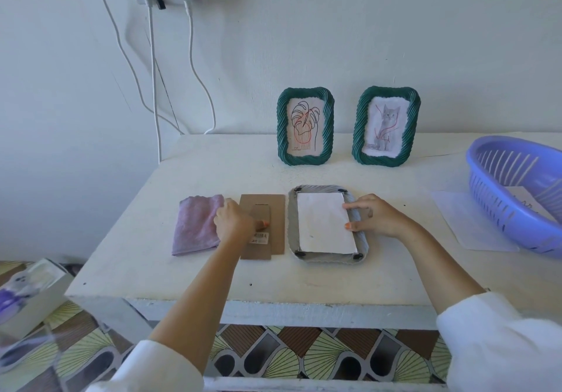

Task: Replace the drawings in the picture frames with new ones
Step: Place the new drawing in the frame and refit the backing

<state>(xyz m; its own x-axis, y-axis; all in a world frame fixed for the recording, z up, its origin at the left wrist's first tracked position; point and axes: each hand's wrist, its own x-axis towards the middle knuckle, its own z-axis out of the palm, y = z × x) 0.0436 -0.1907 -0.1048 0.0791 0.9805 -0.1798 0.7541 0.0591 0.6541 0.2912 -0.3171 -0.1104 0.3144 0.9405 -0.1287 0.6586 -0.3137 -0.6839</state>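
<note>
A picture frame (362, 241) lies face down in the middle of the white table (213, 276), with a white sheet (322, 224) resting blank side up in its back opening. My right hand (372, 215) rests at the frame's right edge, its straight fingertips touching the sheet. To the left lies the brown cardboard backing (275, 209) with its stand flap. My left hand (235, 220) is on it, thumb and fingers curled at the flap. Two green frames stand at the back: one with a leaf drawing (305, 126), one with a cat drawing (385, 126).
A folded purple cloth (196, 224) lies left of the backing. A blue plastic basket (517, 191) holding paper sits at the right edge, with a white sheet (468, 224) beside it. Cables (191, 57) hang on the wall. A box (27, 294) sits on the patterned floor at the left.
</note>
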